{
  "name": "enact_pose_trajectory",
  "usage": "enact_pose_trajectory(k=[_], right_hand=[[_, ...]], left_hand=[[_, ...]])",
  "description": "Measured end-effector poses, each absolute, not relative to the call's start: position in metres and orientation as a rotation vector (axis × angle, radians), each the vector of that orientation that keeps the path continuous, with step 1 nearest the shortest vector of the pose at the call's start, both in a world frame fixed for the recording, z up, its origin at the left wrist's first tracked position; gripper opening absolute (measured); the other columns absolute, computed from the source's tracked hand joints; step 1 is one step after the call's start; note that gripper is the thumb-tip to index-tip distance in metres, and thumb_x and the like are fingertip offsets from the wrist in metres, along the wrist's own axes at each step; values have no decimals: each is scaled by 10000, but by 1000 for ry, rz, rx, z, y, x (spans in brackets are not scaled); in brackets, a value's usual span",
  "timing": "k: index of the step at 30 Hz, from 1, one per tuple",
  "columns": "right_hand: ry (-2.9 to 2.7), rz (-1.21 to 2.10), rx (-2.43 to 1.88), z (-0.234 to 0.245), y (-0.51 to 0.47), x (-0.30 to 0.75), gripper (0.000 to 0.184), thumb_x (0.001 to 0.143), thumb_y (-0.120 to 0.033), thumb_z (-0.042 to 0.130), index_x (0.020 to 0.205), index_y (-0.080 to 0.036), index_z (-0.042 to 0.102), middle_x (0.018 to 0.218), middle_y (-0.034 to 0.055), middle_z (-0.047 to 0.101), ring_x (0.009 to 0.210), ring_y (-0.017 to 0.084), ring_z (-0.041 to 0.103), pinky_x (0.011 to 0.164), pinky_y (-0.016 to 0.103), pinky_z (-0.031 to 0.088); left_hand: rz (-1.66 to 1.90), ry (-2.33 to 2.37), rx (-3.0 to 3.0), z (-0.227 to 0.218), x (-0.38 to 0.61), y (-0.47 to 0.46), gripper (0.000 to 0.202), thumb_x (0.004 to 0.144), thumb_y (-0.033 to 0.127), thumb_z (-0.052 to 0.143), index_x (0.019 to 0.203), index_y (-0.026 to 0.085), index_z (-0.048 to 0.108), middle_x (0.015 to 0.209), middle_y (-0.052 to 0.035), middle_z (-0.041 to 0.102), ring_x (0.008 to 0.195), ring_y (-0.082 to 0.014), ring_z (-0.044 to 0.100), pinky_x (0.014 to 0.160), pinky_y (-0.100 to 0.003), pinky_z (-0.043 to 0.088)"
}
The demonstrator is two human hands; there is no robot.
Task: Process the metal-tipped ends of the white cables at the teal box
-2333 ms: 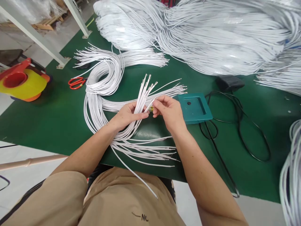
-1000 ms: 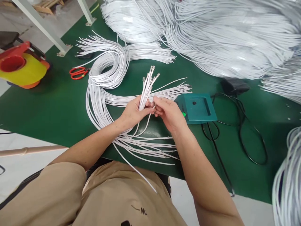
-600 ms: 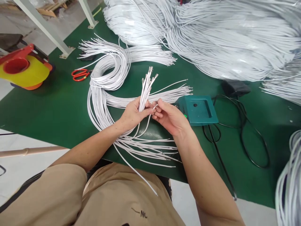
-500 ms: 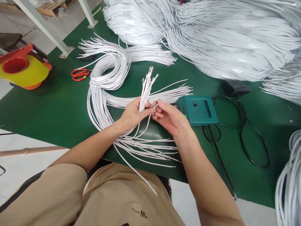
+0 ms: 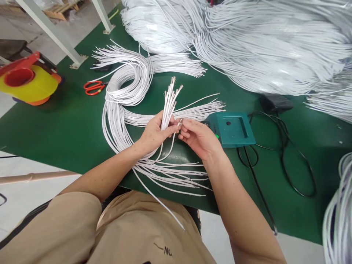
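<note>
My left hand [image 5: 156,132] is closed around a bunch of white cables [image 5: 168,106] whose tips stick up past the thumb. Those tips look stripped or capped with silvery ends. Between its thumb and finger runs a single white cable [image 5: 173,141], bent up from below. At that cable's tip, my right hand [image 5: 199,135] pinches the fine end. Exactly what sits between the right fingertips is too small to make out. More white cables [image 5: 117,123] curl in a loose coil left of the hands, with loose ends [image 5: 176,176] fanned out below.
Right of my hands lies a teal device [image 5: 235,128] with a green light and black cord [image 5: 298,154]. Red-handled scissors [image 5: 93,88] and a yellow-and-red tape dispenser [image 5: 30,80] are at left. Large white cable bundles [image 5: 255,47] fill the back of the green table [image 5: 71,135].
Both hands stay nearly in place. The cable tips in my left hand lean slightly further left, and the right fingertips have shifted a little at the single cable's end.
</note>
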State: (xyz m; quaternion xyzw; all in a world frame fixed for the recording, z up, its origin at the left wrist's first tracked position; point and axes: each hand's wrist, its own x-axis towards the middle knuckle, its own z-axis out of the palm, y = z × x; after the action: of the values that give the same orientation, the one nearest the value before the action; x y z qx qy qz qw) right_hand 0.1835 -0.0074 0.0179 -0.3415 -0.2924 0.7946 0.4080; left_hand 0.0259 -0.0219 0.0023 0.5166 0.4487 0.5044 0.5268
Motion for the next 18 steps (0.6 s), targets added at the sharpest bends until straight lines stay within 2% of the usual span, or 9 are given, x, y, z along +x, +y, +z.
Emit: enact_pose_trajectory(k=[4, 6, 11, 14, 18], right_hand=[[-853, 1775, -968, 21, -10, 180, 206, 707, -348, 774, 706, -155, 702, 668, -9, 578, 602, 81, 480, 659, 252, 479], [-902, 1710, -1006, 22, -11, 179, 201, 705, -352, 769, 727, -158, 721, 691, 2, 620, 619, 88, 513, 673, 254, 488], [-1033, 1595, -1088, 23, -11, 180, 145, 734, -311, 713, 703, -169, 723, 700, -1, 648, 632, 93, 538, 684, 251, 486], [-1235, 1379, -1251, 26, -12, 183, 134, 747, -287, 666, 686, -176, 709, 678, 1, 642, 666, 128, 556, 686, 273, 477], [-1496, 1126, -1445, 32, -11, 188, 149, 745, -237, 617, 608, -189, 649, 617, -10, 607, 650, 145, 541, 674, 288, 442]], left_hand=[[1175, 1016, 1252, 4, 24, -22, 372, 775, 282, 733, 1104, 209, 574, 768, 31, 598, 582, -67, 535, 554, -195, 463], [1157, 1030, 1250, 5, 25, -22, 419, 775, 304, 735, 1156, 212, 586, 758, 28, 589, 575, -67, 525, 554, -197, 463], [1135, 1066, 1250, 7, 27, -23, 367, 761, 326, 740, 1091, 193, 650, 803, -5, 603, 623, -87, 536, 542, -203, 458], [1113, 1070, 1271, 7, 27, -23, 305, 765, 319, 730, 1026, 179, 662, 783, -7, 592, 636, -95, 543, 544, -205, 453], [1098, 1066, 1281, 3, 26, -23, 308, 762, 309, 728, 1031, 185, 643, 768, 3, 598, 667, -103, 568, 582, -210, 455]])
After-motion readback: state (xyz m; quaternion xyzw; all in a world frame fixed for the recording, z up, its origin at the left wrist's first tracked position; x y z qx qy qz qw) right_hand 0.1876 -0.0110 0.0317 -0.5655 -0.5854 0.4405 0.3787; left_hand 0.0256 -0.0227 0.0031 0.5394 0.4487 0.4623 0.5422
